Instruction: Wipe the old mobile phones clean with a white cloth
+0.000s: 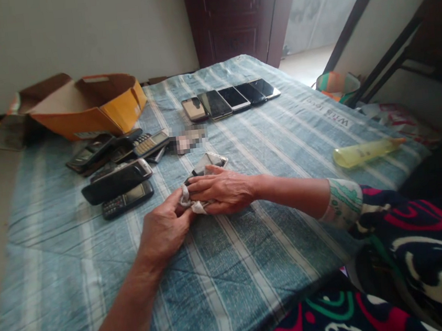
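A smartphone (213,161) lies on the striped cloth in front of me, its far end showing a glossy screen and the rest covered by my hands. My left hand (168,221) pinches the phone's near left end between thumb and fingers. Over the screen lies my right hand (225,190), pressing a crumpled white wiping cloth (199,207) against it. Bits of this cloth stick out between the two hands. Just left of them sit old mobile phones, among them a dark keypad phone (127,199) and a silver keypad phone (151,142).
Several smartphones (233,99) lie in a row toward the back. An open yellow cardboard box (93,115) stands at the back left. To the right lies a yellowish translucent bottle (364,153). The striped tablecloth (232,269) covers the surface; a dark wooden frame rises beyond its right side.
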A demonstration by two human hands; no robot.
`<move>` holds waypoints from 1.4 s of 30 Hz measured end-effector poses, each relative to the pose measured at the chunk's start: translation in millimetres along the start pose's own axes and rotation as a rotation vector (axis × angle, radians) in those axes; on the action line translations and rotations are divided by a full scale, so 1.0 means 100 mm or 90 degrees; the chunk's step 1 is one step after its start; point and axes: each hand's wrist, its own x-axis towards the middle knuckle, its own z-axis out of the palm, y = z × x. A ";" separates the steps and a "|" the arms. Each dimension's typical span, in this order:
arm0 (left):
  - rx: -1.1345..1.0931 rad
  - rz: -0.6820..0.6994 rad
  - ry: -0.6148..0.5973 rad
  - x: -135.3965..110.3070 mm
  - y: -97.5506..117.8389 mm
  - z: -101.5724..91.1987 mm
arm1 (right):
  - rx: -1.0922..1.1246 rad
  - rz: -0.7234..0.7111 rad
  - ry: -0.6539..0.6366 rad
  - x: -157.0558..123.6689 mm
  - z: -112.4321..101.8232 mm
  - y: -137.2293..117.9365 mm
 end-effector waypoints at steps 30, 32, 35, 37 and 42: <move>-0.012 0.011 0.003 -0.05 0.02 0.01 | -0.073 0.204 -0.059 0.25 -0.22 0.01; -0.022 0.012 0.006 -0.05 0.02 0.01 | -0.060 0.172 -0.059 0.24 -0.21 -0.04; -0.034 0.009 0.013 -0.05 0.01 0.02 | -0.031 0.152 -0.043 0.22 -0.19 -0.09; -0.036 0.005 0.017 -0.06 0.01 0.03 | -0.008 0.149 -0.031 0.23 -0.17 -0.10; -0.054 -0.011 0.021 -0.07 0.03 0.03 | 0.027 0.166 0.004 0.24 -0.08 -0.10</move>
